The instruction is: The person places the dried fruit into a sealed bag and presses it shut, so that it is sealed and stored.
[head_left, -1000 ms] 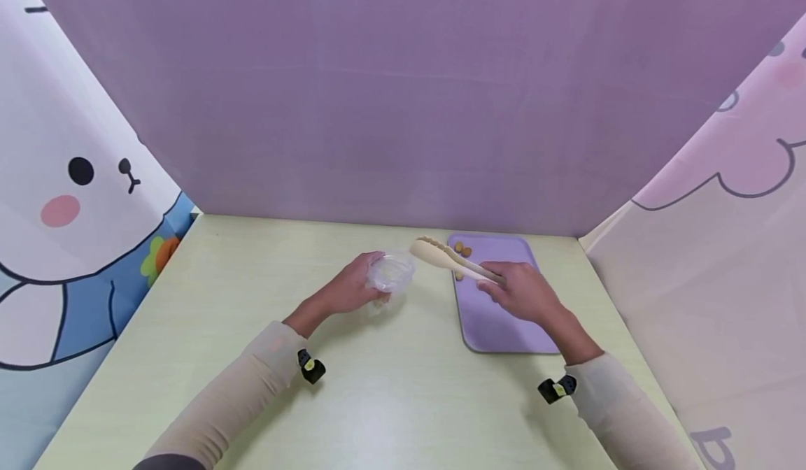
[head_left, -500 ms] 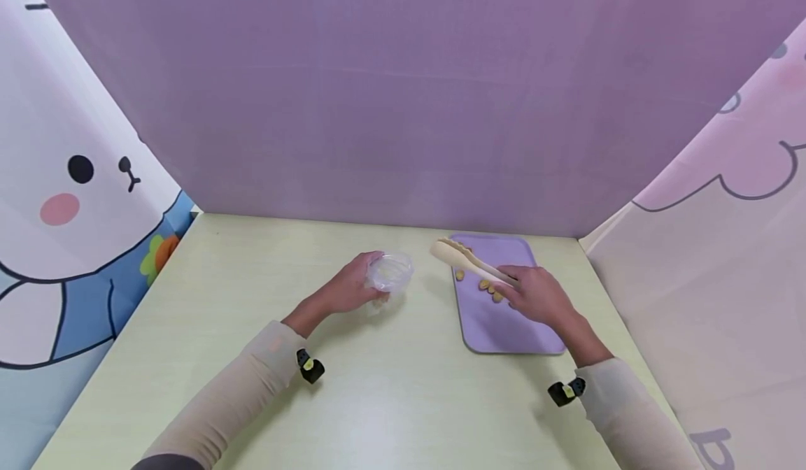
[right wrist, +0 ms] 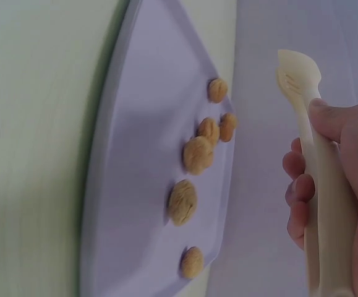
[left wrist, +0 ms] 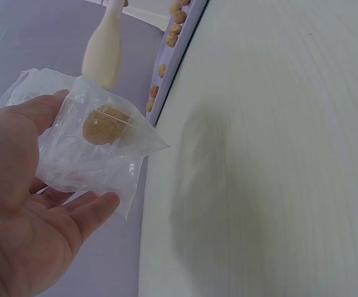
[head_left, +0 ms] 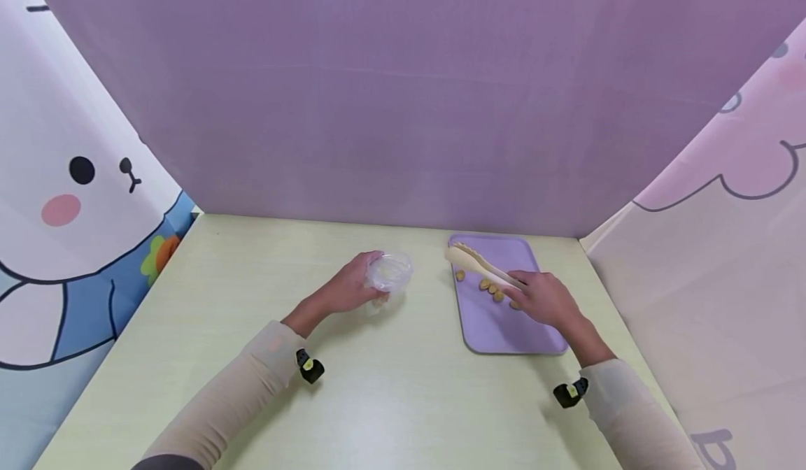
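My left hand (head_left: 354, 285) holds a clear plastic bag (head_left: 390, 273) above the table, its thumb and fingers around the bag. In the left wrist view, a round brown walnut-like piece (left wrist: 106, 124) shows through the plastic. My right hand (head_left: 549, 301) grips cream-coloured tongs (head_left: 472, 259) by the handles, raised over the purple tray (head_left: 504, 337). Their tips point left, and no piece shows between them in the right wrist view. Several more walnut-like pieces (right wrist: 198, 154) lie scattered on the tray, partly hidden by the tongs and hand in the head view.
A pale wooden table (head_left: 378, 400) carries the tray on its right side. Behind it rises a purple backdrop (head_left: 403, 106). Printed cloth sides (head_left: 69, 246) stand at left and right.
The right hand has moved rightward and slightly nearer with the tongs, away from the bag and over the tray. More pieces on the tray now show. The left hand and bag barely moved.
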Tool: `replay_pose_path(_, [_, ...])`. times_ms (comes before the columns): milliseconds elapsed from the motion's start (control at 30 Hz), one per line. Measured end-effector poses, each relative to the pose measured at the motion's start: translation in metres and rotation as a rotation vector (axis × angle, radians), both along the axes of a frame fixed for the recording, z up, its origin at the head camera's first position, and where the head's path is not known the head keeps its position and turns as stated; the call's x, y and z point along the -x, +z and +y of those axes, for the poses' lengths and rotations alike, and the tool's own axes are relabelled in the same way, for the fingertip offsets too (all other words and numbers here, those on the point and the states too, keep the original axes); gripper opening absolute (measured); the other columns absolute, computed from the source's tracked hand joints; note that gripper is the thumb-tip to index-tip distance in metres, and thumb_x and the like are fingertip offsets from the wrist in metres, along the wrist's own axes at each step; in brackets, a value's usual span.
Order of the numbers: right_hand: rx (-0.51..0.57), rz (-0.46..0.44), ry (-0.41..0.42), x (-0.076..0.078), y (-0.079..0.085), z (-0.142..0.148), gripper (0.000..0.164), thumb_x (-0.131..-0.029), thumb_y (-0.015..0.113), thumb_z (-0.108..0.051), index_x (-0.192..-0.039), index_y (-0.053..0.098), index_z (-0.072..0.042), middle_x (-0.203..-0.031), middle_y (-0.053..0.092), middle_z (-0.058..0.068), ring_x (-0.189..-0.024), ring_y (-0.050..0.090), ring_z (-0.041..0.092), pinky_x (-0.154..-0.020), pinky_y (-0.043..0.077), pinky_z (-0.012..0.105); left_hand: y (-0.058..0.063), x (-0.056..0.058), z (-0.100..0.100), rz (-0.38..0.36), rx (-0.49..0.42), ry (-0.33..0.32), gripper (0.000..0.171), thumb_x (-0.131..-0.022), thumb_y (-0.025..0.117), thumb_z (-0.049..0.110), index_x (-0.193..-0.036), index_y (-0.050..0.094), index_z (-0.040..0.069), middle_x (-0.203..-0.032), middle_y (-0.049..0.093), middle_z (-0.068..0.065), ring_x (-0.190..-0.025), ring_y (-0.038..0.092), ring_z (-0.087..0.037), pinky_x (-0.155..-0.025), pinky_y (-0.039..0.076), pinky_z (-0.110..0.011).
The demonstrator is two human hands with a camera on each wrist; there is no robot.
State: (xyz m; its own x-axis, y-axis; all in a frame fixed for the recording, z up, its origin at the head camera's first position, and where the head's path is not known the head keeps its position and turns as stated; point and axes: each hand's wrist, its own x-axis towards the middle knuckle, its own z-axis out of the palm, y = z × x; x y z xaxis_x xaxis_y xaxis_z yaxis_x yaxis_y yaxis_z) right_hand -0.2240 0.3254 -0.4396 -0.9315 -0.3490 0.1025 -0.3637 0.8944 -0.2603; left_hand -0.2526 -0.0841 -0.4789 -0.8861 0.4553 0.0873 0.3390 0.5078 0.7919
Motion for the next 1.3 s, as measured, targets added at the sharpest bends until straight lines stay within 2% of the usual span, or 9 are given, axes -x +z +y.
replay_pose_path(167, [-0.029, -0.018, -0.032, 0.002, -0.007, 0.007, 0.031, -0.099, 0.065, -0.033, -0.12, 0.072, -0.011, -0.068, 0.065, -0.01, -0.06, 0.05, 0.012, -0.054, 0.037, 0.029, -0.001, 0.001, 0.001, -0.008, -0.009, -0.002, 0.086, -0.086, 0.08, 0.023, -0.154, 0.034, 0.0, -0.151, 0.046, -0.022, -0.136, 0.049, -0.037, -0.112, 0.042, -0.057])
replay_pose_path(400, [-0.057, -0.047, -0.074, 0.001, -0.014, 0.017, 0.039, -0.097, 0.065, -0.032, -0.127, 0.07, -0.007, -0.075, 0.068, -0.001, -0.067, 0.055, 0.019, -0.057, 0.041, 0.033, 0.0, 0.0, 0.001, -0.022, -0.018, -0.004, 0.085, -0.087, 0.08, 0.022, -0.155, 0.033, 0.001, -0.151, 0.046, -0.021, -0.134, 0.049, -0.036, -0.112, 0.042, -0.058])
replay_pose_path(600, [-0.07, -0.037, -0.074, -0.002, -0.019, 0.02, 0.04, -0.096, 0.067, -0.031, -0.127, 0.07, -0.005, -0.097, 0.076, 0.012, -0.079, 0.066, 0.029, -0.064, 0.05, 0.043, 0.001, 0.0, 0.001, -0.021, -0.012, -0.008, 0.085, -0.087, 0.079, 0.023, -0.155, 0.033, 0.001, -0.151, 0.045, -0.022, -0.135, 0.049, -0.037, -0.112, 0.042, -0.058])
replay_pose_path(700, [-0.067, -0.019, -0.062, -0.003, -0.023, 0.022, 0.037, -0.096, 0.068, -0.03, -0.124, 0.071, -0.006, -0.107, 0.076, 0.014, -0.085, 0.069, 0.033, -0.067, 0.053, 0.048, 0.0, 0.0, 0.001, -0.015, -0.009, -0.01, 0.085, -0.087, 0.079, 0.023, -0.155, 0.033, 0.0, -0.151, 0.045, -0.023, -0.135, 0.049, -0.037, -0.112, 0.042, -0.057])
replay_pose_path(767, [-0.065, -0.007, -0.049, -0.004, -0.025, 0.022, 0.036, -0.095, 0.068, -0.03, -0.121, 0.072, -0.005, -0.107, 0.075, 0.013, -0.083, 0.069, 0.033, -0.067, 0.053, 0.048, 0.0, 0.0, 0.001, -0.011, -0.005, -0.01, 0.085, -0.087, 0.079, 0.022, -0.155, 0.033, -0.001, -0.151, 0.045, -0.023, -0.136, 0.048, -0.037, -0.112, 0.042, -0.057])
replay_pose_path(900, [-0.07, 0.003, -0.034, -0.005, -0.028, 0.024, 0.034, -0.095, 0.068, -0.03, -0.117, 0.073, -0.005, -0.095, 0.07, 0.008, -0.074, 0.065, 0.028, -0.063, 0.051, 0.046, 0.0, 0.0, 0.0, -0.005, 0.004, -0.012, 0.085, -0.088, 0.079, 0.022, -0.155, 0.032, -0.002, -0.151, 0.045, -0.023, -0.135, 0.049, -0.038, -0.112, 0.042, -0.058])
replay_pose_path(967, [-0.073, 0.001, -0.04, -0.005, -0.03, 0.024, 0.034, -0.095, 0.068, -0.03, -0.118, 0.073, -0.005, -0.096, 0.07, 0.008, -0.076, 0.065, 0.029, -0.065, 0.052, 0.046, 0.001, 0.0, 0.0, -0.008, 0.005, -0.01, 0.085, -0.088, 0.079, 0.022, -0.155, 0.032, -0.001, -0.151, 0.045, -0.023, -0.135, 0.049, -0.038, -0.112, 0.041, -0.058])
replay_pose_path(1100, [-0.071, -0.012, -0.055, -0.006, -0.033, 0.025, 0.036, -0.096, 0.068, -0.031, -0.12, 0.073, -0.004, -0.113, 0.072, 0.017, -0.084, 0.069, 0.036, -0.07, 0.054, 0.051, 0.002, -0.001, 0.0, -0.017, 0.004, -0.005, 0.085, -0.088, 0.079, 0.022, -0.155, 0.033, -0.001, -0.151, 0.045, -0.023, -0.136, 0.048, -0.037, -0.112, 0.041, -0.058])
replay_pose_path(1300, [-0.07, -0.034, -0.073, -0.007, -0.033, 0.026, 0.039, -0.096, 0.067, -0.031, -0.123, 0.071, -0.003, -0.132, 0.065, 0.027, -0.096, 0.07, 0.045, -0.075, 0.055, 0.056, 0.002, 0.0, 0.0, -0.025, 0.005, -0.004, 0.085, -0.088, 0.078, 0.023, -0.155, 0.032, 0.0, -0.152, 0.044, -0.022, -0.136, 0.048, -0.037, -0.112, 0.042, -0.058])
